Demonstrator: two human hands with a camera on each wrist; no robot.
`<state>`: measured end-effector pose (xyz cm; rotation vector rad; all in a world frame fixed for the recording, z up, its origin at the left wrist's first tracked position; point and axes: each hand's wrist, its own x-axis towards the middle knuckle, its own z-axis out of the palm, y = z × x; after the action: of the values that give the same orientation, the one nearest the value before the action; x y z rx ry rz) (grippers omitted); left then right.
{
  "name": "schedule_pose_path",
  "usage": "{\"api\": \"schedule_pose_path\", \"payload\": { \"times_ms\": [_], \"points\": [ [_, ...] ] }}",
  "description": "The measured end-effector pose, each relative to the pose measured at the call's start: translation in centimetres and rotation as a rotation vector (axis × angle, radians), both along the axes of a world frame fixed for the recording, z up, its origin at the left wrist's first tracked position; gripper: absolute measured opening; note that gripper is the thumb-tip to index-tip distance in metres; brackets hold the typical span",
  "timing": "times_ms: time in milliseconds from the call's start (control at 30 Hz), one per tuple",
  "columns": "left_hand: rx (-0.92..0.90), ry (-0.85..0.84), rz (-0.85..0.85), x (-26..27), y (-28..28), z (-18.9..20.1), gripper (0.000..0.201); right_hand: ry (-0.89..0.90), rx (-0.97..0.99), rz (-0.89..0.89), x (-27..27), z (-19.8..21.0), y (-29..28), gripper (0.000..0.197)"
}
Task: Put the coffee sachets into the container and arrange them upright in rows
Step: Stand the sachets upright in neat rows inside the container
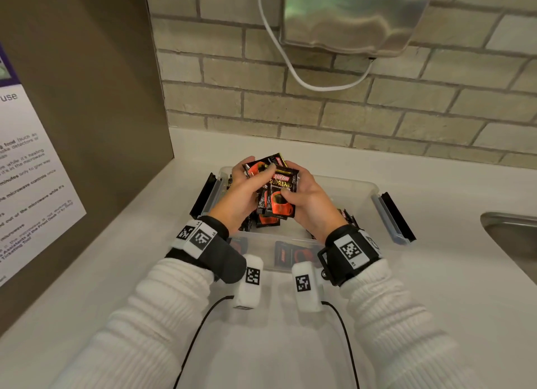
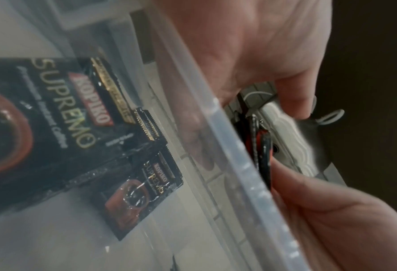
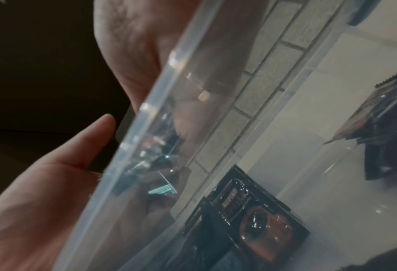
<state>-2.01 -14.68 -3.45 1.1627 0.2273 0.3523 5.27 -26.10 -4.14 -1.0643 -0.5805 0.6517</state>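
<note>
Over the clear plastic container (image 1: 353, 189), both hands hold a bundle of black and orange coffee sachets (image 1: 281, 191). My left hand (image 1: 247, 185) grips the bundle's left side, and my right hand (image 1: 302, 198) grips its right side with the thumb on the front sachet. More sachets (image 1: 293, 253) lie loose on the container's floor, seen through the near wall. The left wrist view shows flat sachets (image 2: 61, 117) behind the container rim (image 2: 239, 146), with the held bundle's edge (image 2: 260, 146) between fingers. A sachet (image 3: 257, 220) lies inside in the right wrist view.
The container stands on a white counter (image 1: 261, 330) with black latches (image 1: 398, 217) folded out at both ends. A steel sink (image 1: 514, 234) is at the right. A brown panel with a notice (image 1: 35, 167) stands on the left, a brick wall (image 1: 377, 106) behind.
</note>
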Motion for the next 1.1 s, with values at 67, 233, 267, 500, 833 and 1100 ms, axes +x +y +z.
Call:
{"api": "schedule_pose_path", "payload": {
  "times_ms": [67, 233, 267, 500, 833, 1100],
  "points": [
    [-0.013, 0.003, -0.118, -0.4, 0.1, 0.8, 0.037, -0.021, -0.015, 0.023, -0.3, 0.2, 0.0, 0.073],
    [-0.068, 0.060, -0.153, -0.8, 0.2, 1.8, 0.044, -0.003, -0.005, -0.056, -1.0, 0.8, 0.0, 0.075],
    [-0.061, 0.066, -0.175, -0.8, 0.1, 1.9, 0.037, 0.017, 0.001, -0.098, -1.1, 0.9, 0.2, 0.072],
    [-0.373, -0.005, -0.256, -1.2, -0.9, 1.6, 0.049, 0.041, -0.050, -0.118, -2.0, 2.8, 1.2, 0.044],
    [-0.146, 0.089, -0.243, -1.6, -0.7, 1.9, 0.064, -1.155, -0.757, -0.291, -1.2, 4.3, -0.4, 0.073],
    [0.064, 0.186, -0.402, -1.9, -1.3, 1.9, 0.060, -1.359, -0.741, -0.094, -1.4, 4.5, -0.7, 0.095]
  ]
}}
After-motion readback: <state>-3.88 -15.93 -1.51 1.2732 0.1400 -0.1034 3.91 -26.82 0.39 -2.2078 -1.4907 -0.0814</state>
